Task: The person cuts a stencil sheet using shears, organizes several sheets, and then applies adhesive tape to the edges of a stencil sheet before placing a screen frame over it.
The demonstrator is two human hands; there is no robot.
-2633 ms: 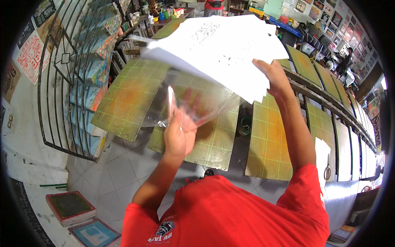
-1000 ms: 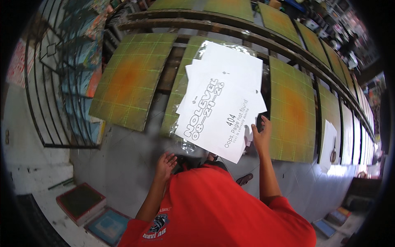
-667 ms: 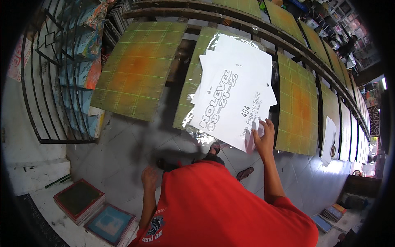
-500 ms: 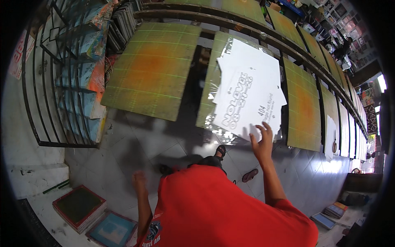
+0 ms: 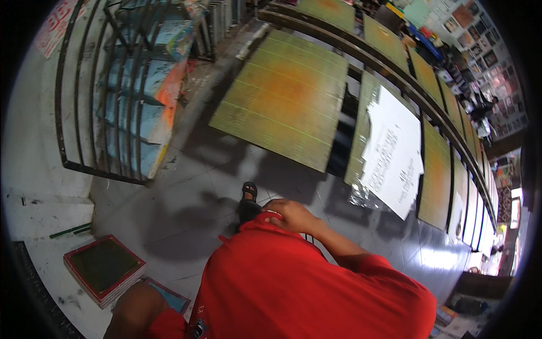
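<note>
My right hand point(image 5: 291, 214) is at the front of my red shirt point(image 5: 305, 277), its fingers curled around the cloth at the hem. Of my left arm point(image 5: 138, 308) only the bent part by the sleeve shows, low at the left; the left hand is out of sight. Off to the right, white printed paper sheets point(image 5: 392, 152) lie overlapping on a green board point(image 5: 367, 96). Crinkled clear plastic point(image 5: 361, 195) sticks out from beneath them at the near end. Neither hand touches the sheets.
A larger green-and-orange board point(image 5: 288, 96) lies ahead, with more boards point(image 5: 433, 175) along dark rails point(image 5: 339, 34). At left stands a black metal rack point(image 5: 107, 172) beside blue, paint-stained steps point(image 5: 141, 124). Red-edged frames point(image 5: 104, 268) are stacked at the lower left.
My right hand has left the paper sheets and come back to my shirt. My left hand has gone out of view. The view has swung left, so the boards sit farther right.
</note>
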